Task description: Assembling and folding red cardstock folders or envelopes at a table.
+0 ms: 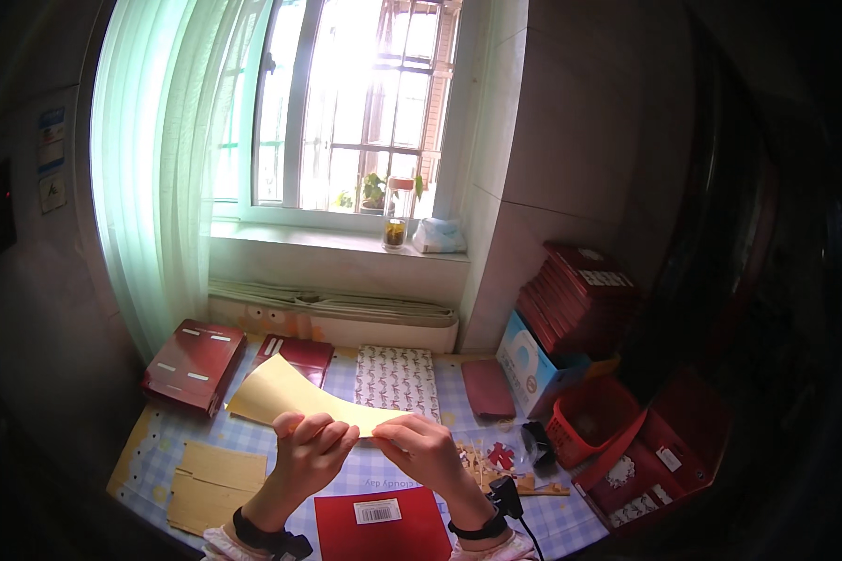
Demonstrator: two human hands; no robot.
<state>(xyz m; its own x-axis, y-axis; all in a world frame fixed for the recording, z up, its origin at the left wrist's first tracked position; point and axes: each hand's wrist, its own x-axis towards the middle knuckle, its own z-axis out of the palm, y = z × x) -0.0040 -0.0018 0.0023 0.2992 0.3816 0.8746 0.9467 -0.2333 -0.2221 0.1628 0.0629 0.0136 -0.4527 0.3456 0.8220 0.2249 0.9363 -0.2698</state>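
Observation:
A pale yellow sheet [290, 388], paper or thin card, is raised over the middle of the table and curves up toward the left. Its near edge is pinched by my left hand [313, 452], fingers curled. Close beside it, my right hand [419, 451] grips the sheet's right end between thumb and fingers. Below both hands, near the front edge, lies a flat red folder or box panel [384, 531] with a white barcode label. Tan sheets [215, 486] lie left of my left hand. Small wooden and red pieces [500, 456] are scattered beyond my right wrist.
A blue checked cloth [341, 467] covers the table. Dark red boxes [196, 365] stand at the far left; a patterned white sheet [398, 374] lies at the back. On the right are a red basket [589, 421], an open red box [664, 458] and stacked red folders [571, 299].

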